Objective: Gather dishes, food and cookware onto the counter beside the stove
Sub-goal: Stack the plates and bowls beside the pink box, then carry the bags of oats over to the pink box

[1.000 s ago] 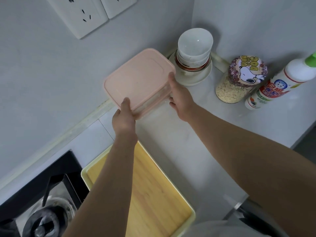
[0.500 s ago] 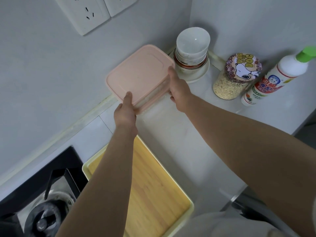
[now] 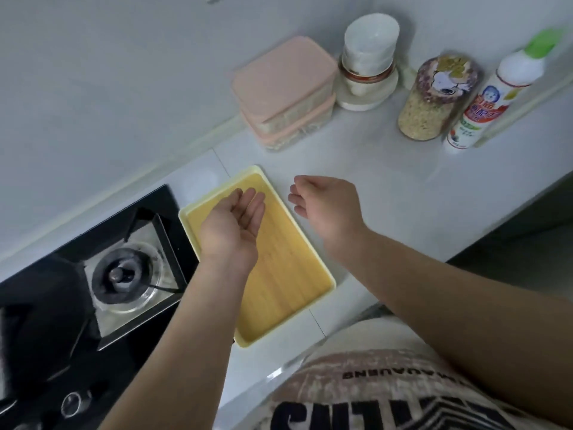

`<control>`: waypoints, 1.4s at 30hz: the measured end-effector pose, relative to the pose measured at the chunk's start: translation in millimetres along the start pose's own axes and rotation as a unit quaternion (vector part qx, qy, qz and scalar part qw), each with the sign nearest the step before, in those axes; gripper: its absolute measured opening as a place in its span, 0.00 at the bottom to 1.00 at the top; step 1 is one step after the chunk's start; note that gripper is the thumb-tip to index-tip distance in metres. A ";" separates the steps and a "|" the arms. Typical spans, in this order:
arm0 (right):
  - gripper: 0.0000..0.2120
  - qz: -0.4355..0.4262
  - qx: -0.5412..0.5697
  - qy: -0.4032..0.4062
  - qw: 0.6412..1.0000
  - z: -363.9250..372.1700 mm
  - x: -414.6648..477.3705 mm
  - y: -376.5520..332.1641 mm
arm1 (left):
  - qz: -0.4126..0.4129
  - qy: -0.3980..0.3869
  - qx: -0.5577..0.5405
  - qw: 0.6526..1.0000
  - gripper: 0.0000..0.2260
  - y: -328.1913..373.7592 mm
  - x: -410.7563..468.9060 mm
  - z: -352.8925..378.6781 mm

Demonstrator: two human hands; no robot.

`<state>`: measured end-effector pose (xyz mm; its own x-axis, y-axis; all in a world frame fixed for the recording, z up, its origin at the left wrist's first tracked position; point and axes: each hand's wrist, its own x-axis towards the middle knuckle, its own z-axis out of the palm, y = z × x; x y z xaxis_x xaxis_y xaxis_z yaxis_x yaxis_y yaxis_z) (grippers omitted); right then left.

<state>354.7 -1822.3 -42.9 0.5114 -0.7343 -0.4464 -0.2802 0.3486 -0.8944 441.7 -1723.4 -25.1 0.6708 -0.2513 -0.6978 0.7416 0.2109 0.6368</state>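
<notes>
Left hand (image 3: 232, 223) over the tray (image 3: 285, 290), right hand (image 3: 325, 206) beside its edge (fingers (image 3: 252, 209) loose, empty).

The left grip (image 3: 234, 225) and right grip (image 3: 328, 206) no longer hold the clear rectangular plastic box with the pink lid (image 3: 283, 77). It now sits free on a second pink-lidded clear box (image 3: 293, 128) by the wall. The left grip has drawn back over the yellow tray with the wooden floor (image 3: 288, 274), palm up and fingers loose. The right has drawn back over the white desk (image 3: 387, 187), empty.
</notes>
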 end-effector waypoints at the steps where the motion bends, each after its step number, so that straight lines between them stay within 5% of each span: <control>1: 0.08 -0.022 -0.016 -0.021 0.999 2.0 -14.3 -1.0 | 0.008 0.001 -0.015 1.000 0.12 -1.1 -14.3 -11.7; 7: 0.08 -0.124 -0.092 -0.129 0.979 10.4 -103.6 1.2 | 0.090 0.037 -0.114 0.989 0.09 -0.9 -121.1 -88.3; 17: 0.12 -0.124 -0.027 -0.374 0.919 52.7 -309.6 41.9 | 0.200 0.190 -0.211 0.938 0.09 -38.4 -309.1 -258.7; 26: 0.03 -0.149 -0.098 -0.592 0.786 113.9 -538.8 97.2 | 0.335 0.288 -0.358 0.823 0.09 -78.0 -480.0 -438.4; 31: 0.08 -0.112 -0.131 -0.674 0.719 148.0 -666.2 160.6 | 0.372 0.340 -0.418 0.756 0.10 -114.7 -560.3 -548.4; 42: 0.06 -0.023 -0.179 -0.754 0.632 215.4 -936.8 329.3 | 0.370 0.439 -0.467 0.672 0.09 -179.3 -703.3 -802.3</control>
<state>-41.7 -894.1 74.9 0.6427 0.7445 -0.1810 -0.2653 -0.0054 -0.9642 -152.7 -826.6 88.4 0.3055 0.8173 -0.4885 -0.3912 0.5755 0.7182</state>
